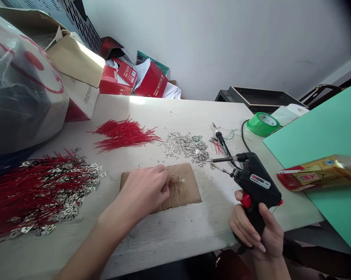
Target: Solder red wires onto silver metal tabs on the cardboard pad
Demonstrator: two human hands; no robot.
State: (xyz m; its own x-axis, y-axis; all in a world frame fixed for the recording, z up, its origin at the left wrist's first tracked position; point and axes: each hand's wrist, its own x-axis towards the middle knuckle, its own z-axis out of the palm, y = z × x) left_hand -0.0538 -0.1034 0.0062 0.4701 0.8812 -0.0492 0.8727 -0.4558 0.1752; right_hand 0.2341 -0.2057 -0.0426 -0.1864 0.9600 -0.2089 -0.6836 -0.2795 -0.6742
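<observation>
My left hand [149,186] rests on a piece of brown cardboard [185,194], its fingers pinched together. A short red wire [174,182] shows at the fingertips, and a small silvery metal tab [183,181] lies at its end on the cardboard. My right hand [255,229] is wrapped around the handle of a black soldering gun [255,177] with a red trigger. The gun's tip points left, above the table and near a pile of small metal tabs [187,146]. My left fingertips are partly hidden behind the hand.
Red wires [125,134] lie in a bundle behind the cardboard. At left is a heap of red wires with metal tabs [70,194], beside a plastic bag [23,85]. A soldering iron [220,138], green tape [263,123] and a yellow-red packet [318,171] are at right.
</observation>
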